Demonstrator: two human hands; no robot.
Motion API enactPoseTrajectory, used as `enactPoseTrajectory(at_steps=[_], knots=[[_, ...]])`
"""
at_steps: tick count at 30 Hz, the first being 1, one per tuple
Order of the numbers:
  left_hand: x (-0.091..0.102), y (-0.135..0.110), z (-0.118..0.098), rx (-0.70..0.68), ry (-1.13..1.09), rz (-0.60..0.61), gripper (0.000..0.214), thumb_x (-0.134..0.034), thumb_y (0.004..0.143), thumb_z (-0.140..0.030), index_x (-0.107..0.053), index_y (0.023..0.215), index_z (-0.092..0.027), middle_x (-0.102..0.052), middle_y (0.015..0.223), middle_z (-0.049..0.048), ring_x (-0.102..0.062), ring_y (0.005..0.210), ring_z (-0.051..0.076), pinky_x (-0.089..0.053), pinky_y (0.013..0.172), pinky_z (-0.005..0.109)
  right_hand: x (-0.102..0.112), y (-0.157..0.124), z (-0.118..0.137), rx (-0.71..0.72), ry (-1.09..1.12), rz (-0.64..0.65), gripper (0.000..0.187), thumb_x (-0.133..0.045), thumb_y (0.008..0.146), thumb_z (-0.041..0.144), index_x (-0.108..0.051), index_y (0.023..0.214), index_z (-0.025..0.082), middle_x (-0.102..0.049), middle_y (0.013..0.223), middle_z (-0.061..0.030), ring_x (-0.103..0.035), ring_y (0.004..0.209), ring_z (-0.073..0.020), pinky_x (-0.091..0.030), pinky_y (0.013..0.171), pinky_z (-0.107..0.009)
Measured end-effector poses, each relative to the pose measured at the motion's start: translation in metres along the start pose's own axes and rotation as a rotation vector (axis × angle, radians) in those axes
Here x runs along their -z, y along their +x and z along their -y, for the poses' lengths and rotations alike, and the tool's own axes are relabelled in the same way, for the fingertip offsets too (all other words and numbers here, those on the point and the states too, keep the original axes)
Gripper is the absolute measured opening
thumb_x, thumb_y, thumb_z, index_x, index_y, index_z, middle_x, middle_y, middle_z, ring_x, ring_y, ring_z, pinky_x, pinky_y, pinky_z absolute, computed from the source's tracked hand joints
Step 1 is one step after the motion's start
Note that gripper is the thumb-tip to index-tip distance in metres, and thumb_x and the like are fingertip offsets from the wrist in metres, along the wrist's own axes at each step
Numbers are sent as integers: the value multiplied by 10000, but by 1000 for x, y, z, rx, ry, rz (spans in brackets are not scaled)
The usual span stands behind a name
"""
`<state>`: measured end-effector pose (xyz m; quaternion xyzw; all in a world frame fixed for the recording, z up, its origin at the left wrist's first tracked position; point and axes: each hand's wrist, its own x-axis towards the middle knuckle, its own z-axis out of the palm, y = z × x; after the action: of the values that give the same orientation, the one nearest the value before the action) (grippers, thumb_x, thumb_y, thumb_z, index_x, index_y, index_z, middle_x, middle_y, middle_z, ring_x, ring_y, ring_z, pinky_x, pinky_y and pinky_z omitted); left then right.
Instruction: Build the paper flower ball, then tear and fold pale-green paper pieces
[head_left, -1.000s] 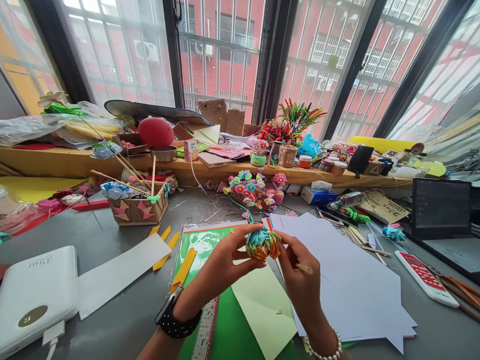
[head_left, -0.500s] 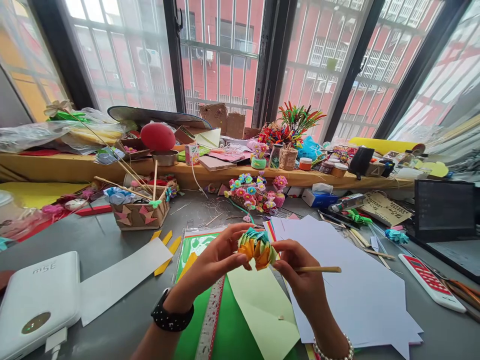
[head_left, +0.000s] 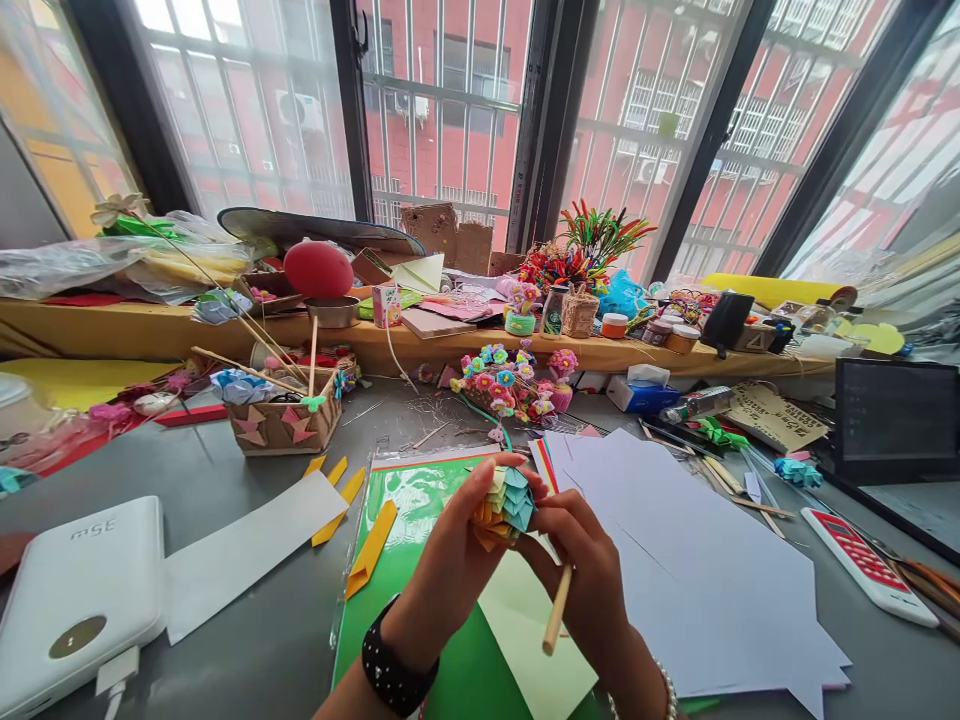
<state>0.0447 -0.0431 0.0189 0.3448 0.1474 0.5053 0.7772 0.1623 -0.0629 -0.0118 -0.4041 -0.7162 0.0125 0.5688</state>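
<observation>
Both of my hands meet just above the green sheet (head_left: 409, 500) at the table's front centre. My left hand (head_left: 454, 560), with a black dotted watch strap on its wrist, is closed round a folded multicoloured paper ball (head_left: 504, 502) of teal, green, yellow and orange flaps. My right hand (head_left: 589, 565) pinches the ball's right side with its fingertips. A thin wooden stick (head_left: 557, 607) is tucked in that same hand and points down toward me. A pale green paper sheet (head_left: 529, 640) lies under my hands.
White paper sheets (head_left: 697, 570) spread to the right, a white power bank (head_left: 79, 590) and white strip (head_left: 240, 550) to the left. Yellow strips (head_left: 371, 545), a cardboard basket of sticks (head_left: 281, 420), paper flowers (head_left: 510, 380), a red calculator (head_left: 859, 550) and a laptop (head_left: 892, 420) crowd the table.
The paper ball has been turned so its teal flaps face up. The wooden stick swung from pointing right to pointing down toward me. Both hands drew slightly closer together.
</observation>
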Motion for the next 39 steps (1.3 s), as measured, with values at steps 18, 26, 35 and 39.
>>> enactPoseTrajectory(at_steps=[18, 26, 35, 39], knots=[[4, 8, 9, 21, 55, -67, 152, -477, 770, -310, -517, 737, -167, -565, 681, -6, -559, 671, 120, -426, 635, 223, -9, -8, -1, 64, -101, -62, 85, -523, 768, 145, -581, 722, 186, -464, 639, -3, -479, 535, -101, -420, 491, -208], [25, 12, -10, -14, 337, 213, 573, -642, 616, -438, -461, 1106, -203, -552, 1004, 66, -513, 941, 214, -393, 809, 307, -2, -1, 3, -233, 60, -10, 114, -536, 765, 242, -515, 670, 182, -421, 649, 17, -413, 510, -93, -372, 463, -211], [28, 15, -12, 16, 459, 240, 482, -652, 648, -125, -468, 1074, -254, -542, 948, 17, -518, 903, 160, -394, 795, 271, 1, 3, 1, -384, 206, 4, 171, -535, 765, 271, -513, 626, 174, -403, 627, 27, -394, 531, -92, -331, 475, -207], [30, 17, -11, -17, 461, 217, 455, -656, 645, -131, -490, 1055, -239, -557, 938, 23, -516, 879, 162, -393, 774, 267, 3, 2, 0, -405, 266, 7, 149, -525, 774, 264, -544, 656, 176, -415, 640, 22, -400, 544, -93, -325, 477, -207]])
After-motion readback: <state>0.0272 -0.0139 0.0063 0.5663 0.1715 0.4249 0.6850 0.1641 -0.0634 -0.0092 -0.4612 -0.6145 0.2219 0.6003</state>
